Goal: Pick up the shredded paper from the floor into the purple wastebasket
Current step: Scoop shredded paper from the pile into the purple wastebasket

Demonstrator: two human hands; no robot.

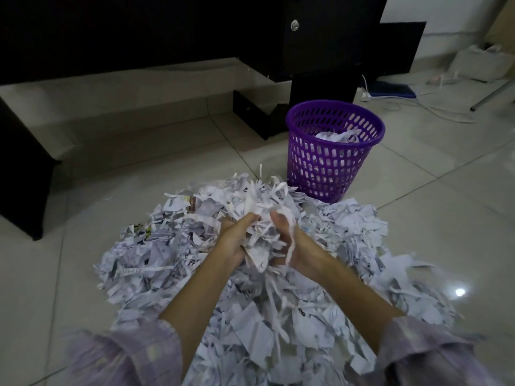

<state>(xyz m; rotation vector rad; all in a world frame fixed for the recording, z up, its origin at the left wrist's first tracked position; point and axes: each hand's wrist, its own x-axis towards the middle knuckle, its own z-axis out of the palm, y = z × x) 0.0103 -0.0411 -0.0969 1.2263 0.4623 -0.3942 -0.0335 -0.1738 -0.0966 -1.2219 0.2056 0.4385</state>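
While both hands are raised just above the heap, a bunch of shredded paper (260, 238) is pressed between them. The left hand (232, 240) is curled round the left side of the bunch, thumb on top; the right hand (295, 246) is curled round the right side, with one long strip draped over its wrist. Each grip is closed on paper; the fingertips are hidden in the shreds.

A large heap of shredded paper (250, 302) is spread on the tiled floor (418, 218), from the near edge of view to the foot of the basket. Mostly white strips and scraps are seen, a few printed in colour at the far left of the heap.

The purple wastebasket (331, 160) is stood upright on the floor at the far right of the heap, its base touched by the outermost shreds. Some shredded paper is already seen inside it, below the rim.

Pale checked sleeves (133, 355) are seen at the near edge, blurred. Dark furniture (167, 29) is ranged along the far side. White cables (434, 110) and a white bag (479, 65) lie at the far right.
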